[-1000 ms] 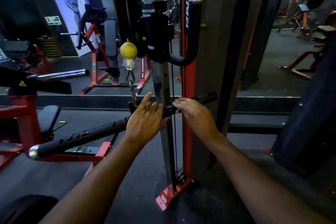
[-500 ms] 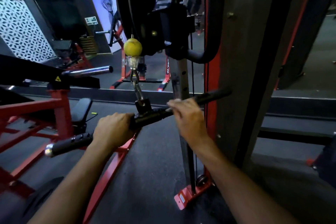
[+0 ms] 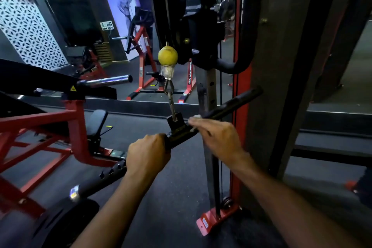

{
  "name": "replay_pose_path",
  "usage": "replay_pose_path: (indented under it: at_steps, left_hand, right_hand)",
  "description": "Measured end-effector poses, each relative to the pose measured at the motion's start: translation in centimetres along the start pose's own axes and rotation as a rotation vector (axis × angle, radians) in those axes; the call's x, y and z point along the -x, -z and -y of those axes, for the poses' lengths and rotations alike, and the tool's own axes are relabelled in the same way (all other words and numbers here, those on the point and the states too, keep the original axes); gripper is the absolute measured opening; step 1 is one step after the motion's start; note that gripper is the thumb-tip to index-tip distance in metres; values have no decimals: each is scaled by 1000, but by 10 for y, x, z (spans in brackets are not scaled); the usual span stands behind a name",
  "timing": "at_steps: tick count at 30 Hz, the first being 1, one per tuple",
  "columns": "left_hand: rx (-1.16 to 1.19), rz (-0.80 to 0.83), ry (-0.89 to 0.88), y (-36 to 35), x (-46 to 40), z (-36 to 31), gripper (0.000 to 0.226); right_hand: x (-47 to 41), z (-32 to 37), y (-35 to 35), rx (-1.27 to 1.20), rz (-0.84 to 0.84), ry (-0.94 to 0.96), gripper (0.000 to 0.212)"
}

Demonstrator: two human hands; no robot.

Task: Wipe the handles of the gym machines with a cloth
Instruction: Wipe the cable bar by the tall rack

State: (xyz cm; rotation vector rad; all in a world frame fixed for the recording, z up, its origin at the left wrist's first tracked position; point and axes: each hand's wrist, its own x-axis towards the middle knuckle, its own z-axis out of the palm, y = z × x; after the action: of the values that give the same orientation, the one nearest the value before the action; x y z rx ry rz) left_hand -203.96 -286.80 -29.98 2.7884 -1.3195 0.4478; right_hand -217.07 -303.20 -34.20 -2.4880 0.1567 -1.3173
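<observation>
A long black pull-down bar [image 3: 231,104] hangs slanted from a chain [image 3: 170,98] under a yellow ball [image 3: 168,55] on the cable machine. My left hand [image 3: 148,154] grips the bar just left of its centre bracket [image 3: 176,122], fingers wrapped round it. Just right of the bracket, my right hand [image 3: 217,137] lies over the bar. It holds a small pale cloth [image 3: 196,117] against the bar; only a bit of cloth shows at my fingertips. The bar's chrome left end [image 3: 74,192] points down toward me.
The machine's red and grey upright [image 3: 241,90] stands right behind the bar, with a curved black handle [image 3: 246,32] above. A red-framed bench machine [image 3: 76,127] sits to the left, with a chrome peg [image 3: 106,81] sticking out. More red machines stand across the dark floor.
My left hand, first lying flat on the bar, has slid left and closed round it. My right hand has stayed near the bracket with the cloth. The view has swung left.
</observation>
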Motion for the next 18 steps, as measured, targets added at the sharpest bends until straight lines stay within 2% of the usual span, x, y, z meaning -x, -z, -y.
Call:
replay_pose_path:
  at_steps: [2, 5, 8, 9, 11, 14, 18]
  left_hand:
    - [-18, -19, -7, 0, 3, 0, 20]
    - [-68, -45, -24, 3, 3, -2, 15]
    - [-77, -39, -28, 4, 2, -6, 12]
    - [-70, -29, -23, 3, 2, -6, 12]
    - [-34, -1, -13, 0, -1, -5, 12]
    - [82, 119, 9, 1, -4, -4, 9]
    - [195, 345, 39, 10, -11, -3, 15]
  right_hand:
    - [0, -26, 26, 113, -35, -58, 26]
    - [-5, -59, 62, 244, -150, -305, 24]
    - [-2, -44, 45, 119, -182, -447, 21]
    - [1, -27, 31, 10, -161, -440, 21]
    - [7, 8, 4, -146, -147, -311, 22]
    - [9, 16, -4, -218, -148, -178, 24]
    - [5, -29, 41, -61, -170, -344, 25]
